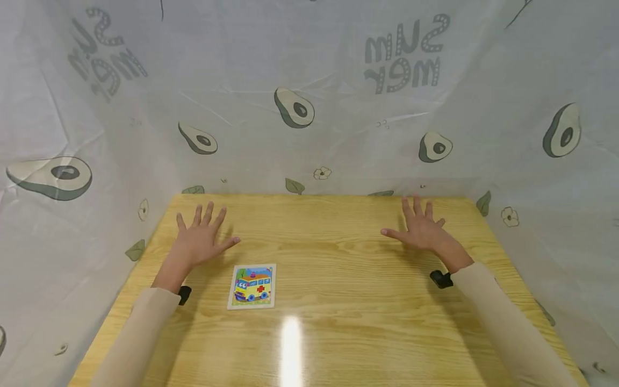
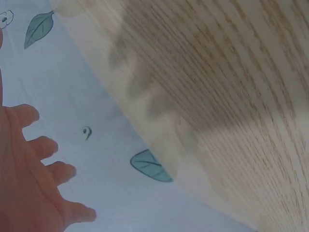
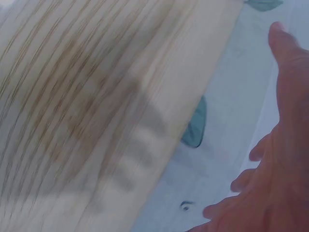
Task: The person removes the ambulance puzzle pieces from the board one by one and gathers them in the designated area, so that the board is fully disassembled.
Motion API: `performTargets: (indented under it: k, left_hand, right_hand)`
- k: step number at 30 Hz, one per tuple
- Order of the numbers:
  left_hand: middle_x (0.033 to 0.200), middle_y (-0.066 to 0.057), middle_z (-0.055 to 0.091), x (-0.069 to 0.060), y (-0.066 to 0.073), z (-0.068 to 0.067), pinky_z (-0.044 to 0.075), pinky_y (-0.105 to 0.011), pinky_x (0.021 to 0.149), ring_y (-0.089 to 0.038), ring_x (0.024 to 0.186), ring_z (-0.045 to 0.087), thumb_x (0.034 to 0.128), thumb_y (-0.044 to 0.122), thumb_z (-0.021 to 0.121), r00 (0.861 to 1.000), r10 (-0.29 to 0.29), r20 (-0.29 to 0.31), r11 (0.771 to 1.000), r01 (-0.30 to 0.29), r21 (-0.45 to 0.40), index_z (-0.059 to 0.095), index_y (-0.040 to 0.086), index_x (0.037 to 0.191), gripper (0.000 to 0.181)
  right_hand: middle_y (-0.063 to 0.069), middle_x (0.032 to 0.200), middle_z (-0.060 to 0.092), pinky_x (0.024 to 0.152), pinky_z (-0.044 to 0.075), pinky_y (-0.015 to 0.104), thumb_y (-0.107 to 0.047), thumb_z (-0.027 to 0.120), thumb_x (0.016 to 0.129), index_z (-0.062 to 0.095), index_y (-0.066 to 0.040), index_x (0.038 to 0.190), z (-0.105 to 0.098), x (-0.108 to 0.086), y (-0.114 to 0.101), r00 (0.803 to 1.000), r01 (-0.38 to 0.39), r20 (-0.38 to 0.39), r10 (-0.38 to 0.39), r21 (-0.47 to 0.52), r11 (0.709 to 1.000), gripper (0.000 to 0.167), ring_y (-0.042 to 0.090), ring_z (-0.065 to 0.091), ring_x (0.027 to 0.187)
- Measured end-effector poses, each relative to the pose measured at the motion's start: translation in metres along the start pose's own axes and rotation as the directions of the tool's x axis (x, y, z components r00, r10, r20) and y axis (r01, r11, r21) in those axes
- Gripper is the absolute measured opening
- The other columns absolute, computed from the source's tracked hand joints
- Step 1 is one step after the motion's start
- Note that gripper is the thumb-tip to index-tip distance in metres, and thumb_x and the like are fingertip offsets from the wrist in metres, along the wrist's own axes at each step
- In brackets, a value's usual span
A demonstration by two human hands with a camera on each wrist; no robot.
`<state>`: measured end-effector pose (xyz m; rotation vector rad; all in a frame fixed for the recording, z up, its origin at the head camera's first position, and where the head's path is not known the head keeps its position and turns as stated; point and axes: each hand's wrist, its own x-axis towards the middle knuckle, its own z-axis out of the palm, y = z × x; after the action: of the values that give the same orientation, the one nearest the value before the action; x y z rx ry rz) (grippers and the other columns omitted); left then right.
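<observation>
From where I stand, a small square card (image 1: 252, 286) lies flat on the worktop (image 1: 319, 252), face up, left of the middle and well in from the left edge. Inside its white border is a cartoon ambulance (image 1: 252, 289), yellow with a red cross, blue wheels and big eyes, its front turned to the left.

The left hand (image 1: 197, 240) is nearest to it, a little farther back and to the left, near the far left corner, apart from the card. Its grip is spread, fingers fanned and thumb out to the side. The right hand (image 1: 423, 231) is well apart from the card, near the far right corner, its grip spread the same way with the thumb toward the middle. Both are held above the wood, and the wrist views show finger shadows (image 2: 149, 92) falling on the grain.

Each wrist has something black on its inner side, a left band (image 1: 184, 295) and a right band (image 1: 441, 279), beside beige sleeves (image 1: 515, 325).

Toward the near side, a bright streak of glare (image 1: 291, 349) shines on the surface. Past the far, left and right edges hangs a pale cloth (image 1: 338, 123) printed with avocados (image 1: 294, 107), leaves (image 1: 294, 186), flowers (image 1: 322, 173) and grey lettering (image 1: 408, 54).
</observation>
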<state>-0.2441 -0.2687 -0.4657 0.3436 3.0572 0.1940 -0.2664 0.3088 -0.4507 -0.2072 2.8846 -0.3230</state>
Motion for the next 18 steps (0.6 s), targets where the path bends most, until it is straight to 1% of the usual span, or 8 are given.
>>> performTargets:
  k: [4, 5, 7, 9, 11, 13, 15, 18]
  left_hand:
    - [0.176, -0.021, 0.015, -0.003, 0.004, 0.001, 0.005, -0.085, 0.121, -0.058, 0.158, 0.015, 0.0961, 0.084, 0.040, 0.999, 0.044, -0.008, 0.999, -0.044, 0.024, 0.016, 0.014, 0.171, 0.105]
    - [0.175, -0.022, 0.021, -0.005, 0.005, 0.002, 0.012, -0.082, 0.123, -0.058, 0.157, 0.022, 0.0972, 0.082, 0.041, 0.998, 0.058, -0.015, 0.998, -0.058, 0.028, 0.017, 0.012, 0.170, 0.104]
    - [0.168, -0.025, 0.036, -0.010, 0.007, 0.004, 0.030, -0.076, 0.121, -0.057, 0.148, 0.041, 0.1003, 0.076, 0.045, 0.994, 0.101, -0.047, 0.995, -0.101, 0.018, 0.021, 0.009, 0.169, 0.099]
    - [0.157, -0.029, 0.050, -0.014, 0.010, 0.006, 0.044, -0.069, 0.114, -0.054, 0.133, 0.058, 0.1033, 0.066, 0.051, 0.986, 0.150, -0.073, 0.989, -0.150, 0.004, 0.026, 0.006, 0.167, 0.091]
    - [0.145, -0.032, 0.061, -0.018, 0.013, 0.008, 0.054, -0.065, 0.105, -0.051, 0.118, 0.068, 0.1052, 0.054, 0.058, 0.976, 0.196, -0.098, 0.980, -0.197, -0.005, 0.033, 0.005, 0.165, 0.082]
    - [0.136, -0.031, 0.067, -0.022, 0.016, 0.011, 0.059, -0.061, 0.097, -0.046, 0.108, 0.072, 0.1051, 0.044, 0.063, 0.965, 0.236, -0.116, 0.971, -0.237, -0.001, 0.041, 0.004, 0.161, 0.072]
    - [0.128, -0.026, 0.070, -0.027, 0.020, 0.014, 0.062, -0.056, 0.090, -0.039, 0.099, 0.074, 0.1040, 0.037, 0.066, 0.952, 0.274, -0.137, 0.961, -0.276, 0.010, 0.053, 0.003, 0.153, 0.061]
    - [0.109, -0.013, 0.070, -0.032, 0.025, 0.020, 0.061, -0.039, 0.073, -0.020, 0.081, 0.067, 0.1012, 0.031, 0.072, 0.916, 0.354, -0.186, 0.935, -0.354, 0.035, 0.069, 0.001, 0.134, 0.044]
  right_hand:
    - [0.036, 0.170, -0.017, 0.104, 0.017, 0.096, -0.083, 0.051, 0.092, -0.013, -0.005, 0.168, 0.000, -0.001, -0.011, 0.999, 0.033, -0.031, -0.032, 0.033, 0.999, 0.126, 0.068, 0.000, 0.154]
    - [0.036, 0.171, -0.012, 0.105, 0.019, 0.095, -0.081, 0.053, 0.093, -0.010, -0.004, 0.168, 0.001, -0.001, -0.015, 0.998, 0.049, -0.047, -0.047, 0.043, 0.998, 0.125, 0.066, 0.005, 0.155]
    - [0.038, 0.171, 0.000, 0.105, 0.027, 0.091, -0.075, 0.057, 0.095, -0.003, -0.002, 0.169, 0.002, -0.003, -0.023, 0.993, 0.090, -0.083, -0.085, 0.061, 0.994, 0.120, 0.062, 0.022, 0.153]
    - [0.040, 0.166, 0.011, 0.104, 0.037, 0.083, -0.065, 0.061, 0.099, 0.002, 0.001, 0.168, 0.004, -0.003, -0.033, 0.986, 0.133, -0.115, -0.123, 0.083, 0.988, 0.112, 0.059, 0.039, 0.143]
    - [0.040, 0.160, 0.021, 0.098, 0.049, 0.072, -0.054, 0.064, 0.102, 0.007, 0.003, 0.167, 0.005, -0.004, -0.043, 0.976, 0.183, -0.141, -0.166, 0.114, 0.977, 0.103, 0.053, 0.057, 0.127]
    - [0.038, 0.155, 0.027, 0.087, 0.057, 0.057, -0.047, 0.065, 0.103, 0.012, 0.003, 0.166, 0.007, -0.005, -0.053, 0.968, 0.221, -0.150, -0.201, 0.139, 0.965, 0.096, 0.043, 0.067, 0.105]
    - [0.035, 0.149, 0.034, 0.078, 0.058, 0.047, -0.042, 0.065, 0.104, 0.019, 0.003, 0.165, 0.010, -0.007, -0.062, 0.960, 0.260, -0.151, -0.237, 0.162, 0.952, 0.088, 0.034, 0.067, 0.093]
    - [0.029, 0.139, 0.047, 0.076, 0.058, 0.040, -0.039, 0.067, 0.104, 0.037, 0.003, 0.159, 0.017, -0.012, -0.075, 0.945, 0.312, -0.148, -0.291, 0.153, 0.938, 0.075, 0.027, 0.065, 0.093]
